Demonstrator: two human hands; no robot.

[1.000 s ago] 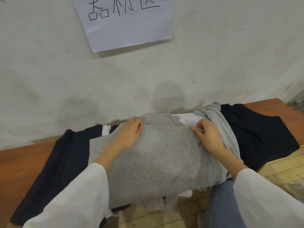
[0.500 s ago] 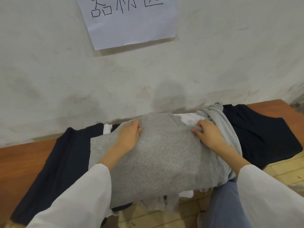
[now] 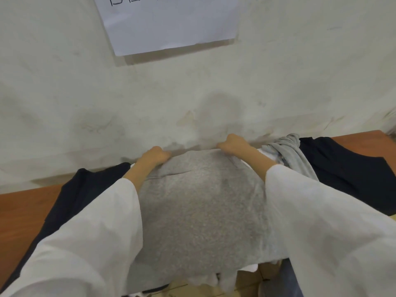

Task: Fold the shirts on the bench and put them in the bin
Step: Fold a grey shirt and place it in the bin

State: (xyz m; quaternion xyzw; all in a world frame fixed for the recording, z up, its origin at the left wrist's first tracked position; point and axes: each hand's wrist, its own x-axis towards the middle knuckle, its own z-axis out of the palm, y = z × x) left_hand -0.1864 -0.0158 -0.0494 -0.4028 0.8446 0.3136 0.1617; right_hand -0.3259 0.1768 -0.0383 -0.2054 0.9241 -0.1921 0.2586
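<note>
- The grey shirt [image 3: 199, 211] lies spread on the bench [image 3: 25, 206] right in front of me, on top of other clothes. Its near hem hangs over the bench's front edge at 6 o'clock.
- My left hand [image 3: 155, 156] grips the shirt's far edge at 11 o'clock, knuckles up and fingers curled over the cloth.
- My right hand [image 3: 232, 144] grips the same far edge at 1 o'clock, fingers curled down behind it, close to the wall [image 3: 64, 93].
- My white sleeves [image 3: 321, 221] run down both sides of the shirt and cover its side edges.
- White cloth [image 3: 211, 280] peeks out from under the hem at 6 o'clock.
- A dark shirt [image 3: 85, 189] lies under the grey one and sticks out at 9 o'clock.
- A grey bundle [image 3: 289, 151] lies bunched at 2 o'clock, just beside my right wrist.
- A second dark shirt [image 3: 342, 168] spreads past it at 3 o'clock.
- A paper sheet [image 3: 169, 24] hangs on the wall at 12 o'clock.
</note>
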